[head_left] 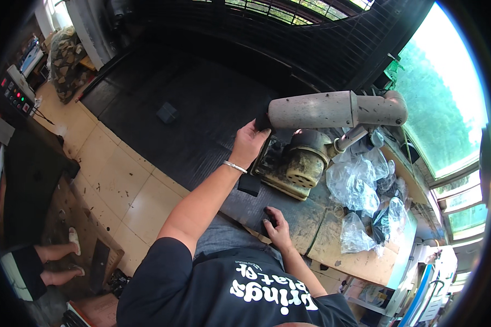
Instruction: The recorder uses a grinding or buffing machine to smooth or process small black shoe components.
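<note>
A dark surface (142, 136) is extending beneath the work area and is carrying the items described below. A heap of clear plastic bags (354, 180) is lying at its right-hand end. A grey tubular duct (311, 110) is projecting leftward above the surface, its elbow standing at the right. Under this duct, a stained yellowish machine (305, 166) with a rounded housing is resting on the surface. The left hand (250, 143) is reaching to the duct's left end; its fingers are clamping on a black piece (263, 121), which is sitting just beside that end. The right hand (278, 229) is resting near the close edge of the surface, thumb and forefinger curling; whether they are gripping anything cannot be told, the area between them being dark. A black block (249, 185) is lying between the two hands, beside the machine. A dark grey block (167, 113) is lying well apart, farther left. A light-coloured bracelet (235, 167) is encircling the left wrist.
</note>
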Available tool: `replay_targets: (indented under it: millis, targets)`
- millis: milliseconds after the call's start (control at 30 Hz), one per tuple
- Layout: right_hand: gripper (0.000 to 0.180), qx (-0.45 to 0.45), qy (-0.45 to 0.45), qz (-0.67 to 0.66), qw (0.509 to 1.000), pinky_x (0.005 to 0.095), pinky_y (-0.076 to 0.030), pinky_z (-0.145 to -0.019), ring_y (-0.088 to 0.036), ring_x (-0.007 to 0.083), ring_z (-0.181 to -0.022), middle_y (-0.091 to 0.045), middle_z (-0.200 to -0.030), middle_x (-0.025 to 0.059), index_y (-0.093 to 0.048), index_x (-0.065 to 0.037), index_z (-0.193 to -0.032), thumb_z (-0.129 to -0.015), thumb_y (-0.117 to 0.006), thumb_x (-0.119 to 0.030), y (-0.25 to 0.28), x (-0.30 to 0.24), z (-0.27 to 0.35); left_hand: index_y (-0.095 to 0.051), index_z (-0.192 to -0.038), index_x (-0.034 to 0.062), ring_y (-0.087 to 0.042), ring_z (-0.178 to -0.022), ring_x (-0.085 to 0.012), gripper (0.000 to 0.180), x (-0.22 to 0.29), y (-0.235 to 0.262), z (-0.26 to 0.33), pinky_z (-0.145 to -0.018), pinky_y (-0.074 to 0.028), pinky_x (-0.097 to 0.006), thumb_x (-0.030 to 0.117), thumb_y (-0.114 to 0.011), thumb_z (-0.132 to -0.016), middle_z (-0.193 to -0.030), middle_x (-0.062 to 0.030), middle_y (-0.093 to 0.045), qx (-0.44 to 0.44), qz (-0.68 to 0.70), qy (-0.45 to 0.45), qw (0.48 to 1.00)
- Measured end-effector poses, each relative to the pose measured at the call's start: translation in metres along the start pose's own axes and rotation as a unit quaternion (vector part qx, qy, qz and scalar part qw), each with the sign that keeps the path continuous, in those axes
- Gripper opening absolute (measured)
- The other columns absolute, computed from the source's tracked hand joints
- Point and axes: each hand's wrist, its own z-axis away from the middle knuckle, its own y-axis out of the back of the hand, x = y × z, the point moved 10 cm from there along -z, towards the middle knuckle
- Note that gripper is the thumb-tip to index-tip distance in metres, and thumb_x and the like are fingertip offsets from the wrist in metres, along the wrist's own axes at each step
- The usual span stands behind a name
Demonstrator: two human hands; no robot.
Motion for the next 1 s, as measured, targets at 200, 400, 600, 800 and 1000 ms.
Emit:
replay_targets:
  millis: [200,400,600,800,1000]
  targets:
    - [0.043,0.000,0.000,0.005,1.000,0.0326,-0.044,-0.098,-0.059,0.0249,-0.113,-0.059,-0.121,0.0135,-0.055,-0.003,-0.125,-0.083,-0.063,-0.004,0.001,0.001,0.000,-0.063,-0.111,-0.0016,-0.061,-0.093,-0.0081,0.019,-0.010,-0.004,0.005,-0.086,-0.047,-0.023,0.003,-0.061,-0.093,-0.103,-0.0034,-0.068,-0.002,0.006,0.008,1.000]
    - [0.042,0.007,0.006,0.018,1.000,0.0336,-0.045,-0.098,-0.059,0.0270,-0.113,-0.060,-0.120,0.0151,-0.056,-0.001,-0.124,-0.082,-0.063,-0.004,0.001,-0.002,0.000,-0.062,-0.113,-0.0008,-0.060,-0.096,-0.0084,0.021,0.002,0.002,0.003,-0.089,-0.047,-0.024,0.002,-0.060,-0.093,-0.105,-0.0034,-0.067,-0.005,0.030,-0.014,0.999]
    - [0.042,0.006,0.006,0.018,1.000,0.0337,-0.045,-0.098,-0.059,0.0275,-0.113,-0.060,-0.120,0.0152,-0.056,-0.001,-0.123,-0.082,-0.063,-0.004,0.002,-0.003,0.000,-0.060,-0.116,-0.0004,-0.059,-0.100,-0.0090,0.024,0.020,0.008,0.000,-0.091,-0.046,-0.024,0.002,-0.060,-0.092,-0.111,-0.0046,-0.065,0.005,0.037,-0.046,0.998]
    - [0.043,0.004,0.002,0.016,1.000,0.0335,-0.045,-0.097,-0.059,0.0272,-0.113,-0.060,-0.120,0.0145,-0.056,-0.002,-0.124,-0.082,-0.063,-0.005,0.002,-0.001,0.000,-0.060,-0.116,-0.0008,-0.059,-0.099,-0.0087,0.024,0.024,0.011,0.002,-0.090,-0.046,-0.024,0.003,-0.061,-0.092,-0.110,-0.0042,-0.065,0.009,0.035,-0.049,0.998]
    - [0.042,-0.001,0.001,0.011,1.000,0.0331,-0.045,-0.097,-0.059,0.0261,-0.113,-0.060,-0.121,0.0137,-0.056,-0.002,-0.124,-0.083,-0.063,-0.005,0.001,-0.001,-0.001,-0.060,-0.116,-0.0001,-0.060,-0.096,-0.0081,0.024,0.002,0.000,0.012,-0.087,-0.047,-0.023,0.003,-0.061,-0.092,-0.106,-0.0027,-0.066,-0.022,0.022,-0.013,0.999]
